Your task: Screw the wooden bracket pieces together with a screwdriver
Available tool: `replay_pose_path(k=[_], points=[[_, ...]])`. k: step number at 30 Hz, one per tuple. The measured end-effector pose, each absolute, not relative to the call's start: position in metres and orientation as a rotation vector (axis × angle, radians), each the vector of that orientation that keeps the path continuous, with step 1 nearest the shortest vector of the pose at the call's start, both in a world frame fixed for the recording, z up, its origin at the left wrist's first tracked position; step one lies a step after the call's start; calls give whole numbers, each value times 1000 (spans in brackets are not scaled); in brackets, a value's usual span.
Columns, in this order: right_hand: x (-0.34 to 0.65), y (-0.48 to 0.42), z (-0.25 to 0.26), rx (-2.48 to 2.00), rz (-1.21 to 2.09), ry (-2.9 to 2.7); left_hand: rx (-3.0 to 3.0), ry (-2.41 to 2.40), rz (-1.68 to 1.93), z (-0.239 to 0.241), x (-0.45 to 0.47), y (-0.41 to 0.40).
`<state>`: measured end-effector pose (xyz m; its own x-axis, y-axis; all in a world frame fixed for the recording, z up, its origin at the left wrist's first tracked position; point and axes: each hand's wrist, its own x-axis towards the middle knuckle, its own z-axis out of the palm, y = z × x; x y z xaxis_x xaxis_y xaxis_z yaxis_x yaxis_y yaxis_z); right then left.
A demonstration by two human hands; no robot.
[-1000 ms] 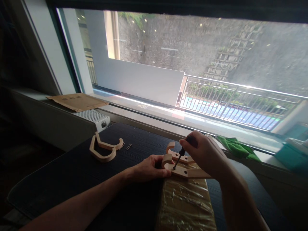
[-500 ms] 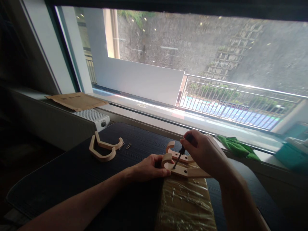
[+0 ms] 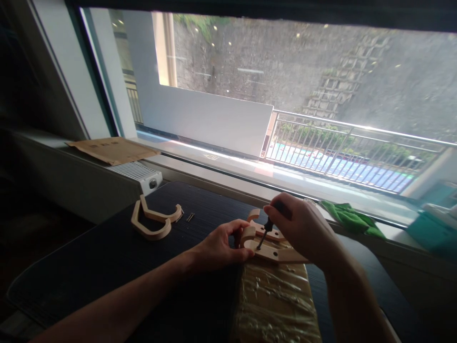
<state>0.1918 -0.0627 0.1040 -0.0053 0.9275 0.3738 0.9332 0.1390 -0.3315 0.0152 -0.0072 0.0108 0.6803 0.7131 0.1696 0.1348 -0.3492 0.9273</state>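
My right hand is closed round the dark handle of a screwdriver. The screwdriver leans, its tip in a hole of the nearer wooden hook. My left hand grips the curled end of that hook, thumb along its near side. A second wooden hook lies just behind it, partly covered by my right hand. Both hooks rest across a block wrapped in shiny brown tape. To the left, another pair of wooden hooks lies on the dark table, with several small screws close by.
A brown paper envelope lies on a white vented unit at the back left. On the windowsill at the right are a green cloth and a teal container. The window stands behind the table.
The screwdriver and my right hand have shifted very slightly, the tip staying in the same hole. My left fingers have moved up a little around the hook's curled end.
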Motion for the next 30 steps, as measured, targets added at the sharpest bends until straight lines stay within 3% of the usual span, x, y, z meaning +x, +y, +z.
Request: replay_pose_path(k=[6, 12, 24, 30], points=[[193, -61, 101, -1842, -72, -1854, 1978, 687, 747, 18, 11, -6], [191, -66, 105, -1595, 148, -2012, 1994, 628, 682, 17, 12, -7], [195, -62, 103, -1811, -57, -1898, 2012, 645, 668, 17, 12, -6], [189, -73, 110, -1676, 108, -2025, 2008, 638, 676, 18, 13, -7]])
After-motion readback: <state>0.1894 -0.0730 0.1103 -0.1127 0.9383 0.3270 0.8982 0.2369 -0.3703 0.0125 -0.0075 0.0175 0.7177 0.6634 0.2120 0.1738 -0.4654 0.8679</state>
